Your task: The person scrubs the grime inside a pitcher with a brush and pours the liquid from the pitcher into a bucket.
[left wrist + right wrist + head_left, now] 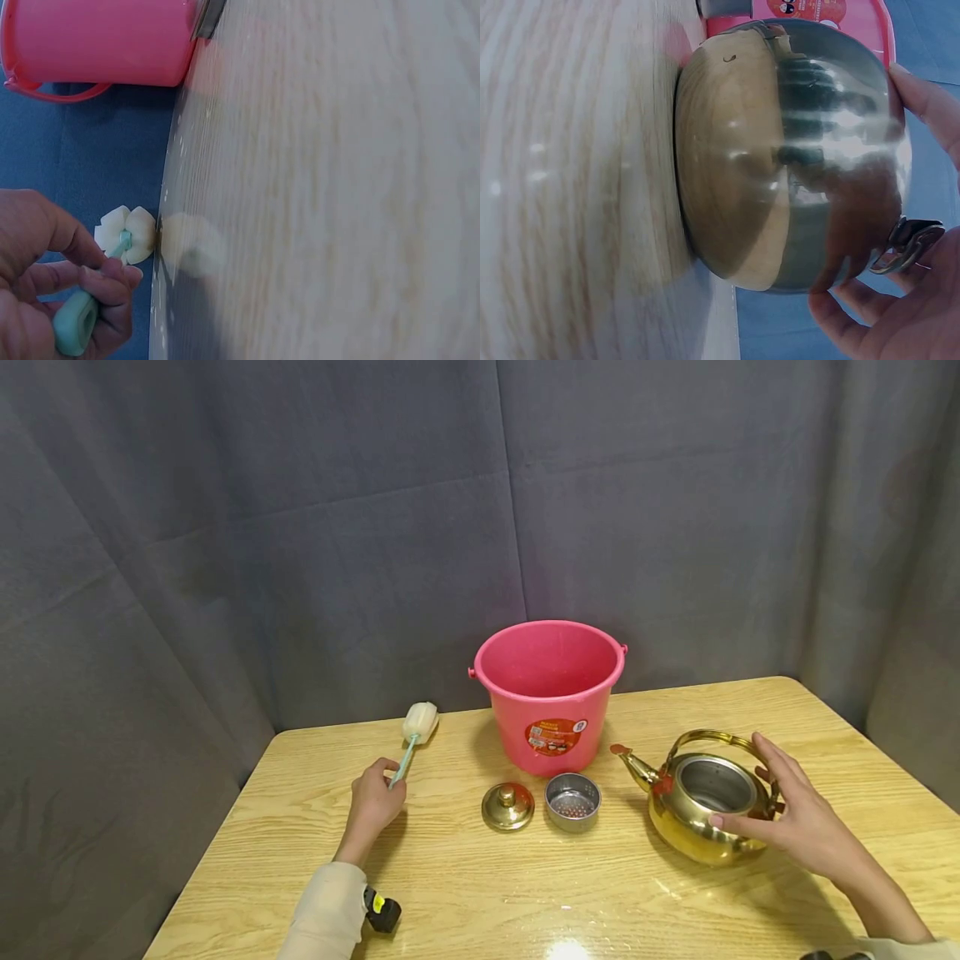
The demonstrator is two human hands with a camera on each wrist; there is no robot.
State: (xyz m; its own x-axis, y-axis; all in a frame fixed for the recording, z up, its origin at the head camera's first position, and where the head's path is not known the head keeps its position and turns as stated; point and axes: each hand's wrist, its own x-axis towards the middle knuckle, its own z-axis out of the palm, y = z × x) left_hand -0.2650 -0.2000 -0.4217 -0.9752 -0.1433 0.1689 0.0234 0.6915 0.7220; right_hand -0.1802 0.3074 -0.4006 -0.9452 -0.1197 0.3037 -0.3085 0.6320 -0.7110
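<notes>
1. In the left grip (377, 799), left of centre in the head view, pinches the pale-green handle (402, 766) of a brush (421, 723); at lower left of the left wrist view, curls fingers and thumb closely round it.
2. Points the brush's white sponge end toward the far edge of the table (465, 902), away from the fingers.
3. At right of the head view, spreads the thumb and fingers of the right grip (806, 822) wide apart about one end of the arched handle (693, 737) of a gold kettle (697, 839); cannot tell how firmly it presses.
4. Shows the kettle on the table with its mouth uncovered and its red-tipped spout (637, 768) aimed left.
5. Has a gold lid (507, 807) and a metal strainer cup (573, 822) just beside each other, below centre.
6. Behind these, has a pink bucket (517, 718) with a round red label (555, 737).
7. Across the upper frame, hangs grey cloth (337, 568).
</notes>
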